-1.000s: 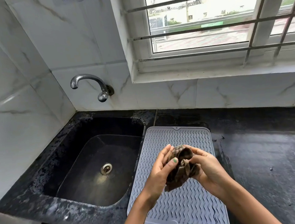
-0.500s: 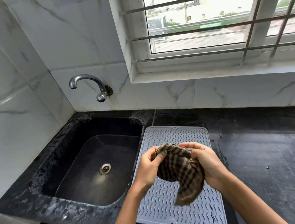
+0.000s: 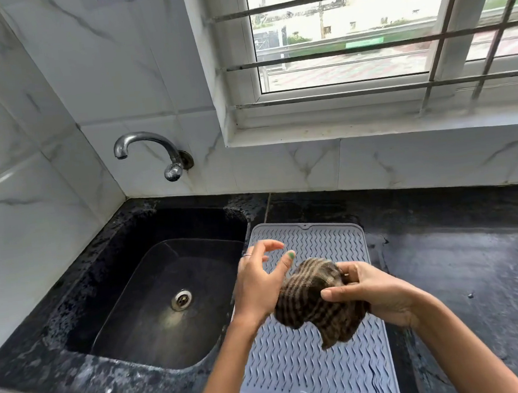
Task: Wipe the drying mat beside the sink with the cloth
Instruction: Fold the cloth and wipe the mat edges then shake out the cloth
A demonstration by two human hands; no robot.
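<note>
A grey ribbed drying mat (image 3: 322, 366) lies on the black counter just right of the sink. Above its middle I hold a brown and black striped cloth (image 3: 314, 301), bunched up and hanging off the mat. My right hand (image 3: 372, 293) grips the cloth from the right, fingers wrapped over its top. My left hand (image 3: 259, 284) is beside the cloth on its left, fingers spread and lifted off it, the palm close to or touching the fabric.
A black stone sink (image 3: 154, 299) with a metal drain sits to the left, a chrome tap (image 3: 153, 149) on the tiled wall above it. The wet black counter (image 3: 471, 271) extends right. A barred window (image 3: 377, 29) is behind.
The cloth went from a tight bundle between both hands to a looser bunch in the right hand. My left hand let go and its fingers spread open.
</note>
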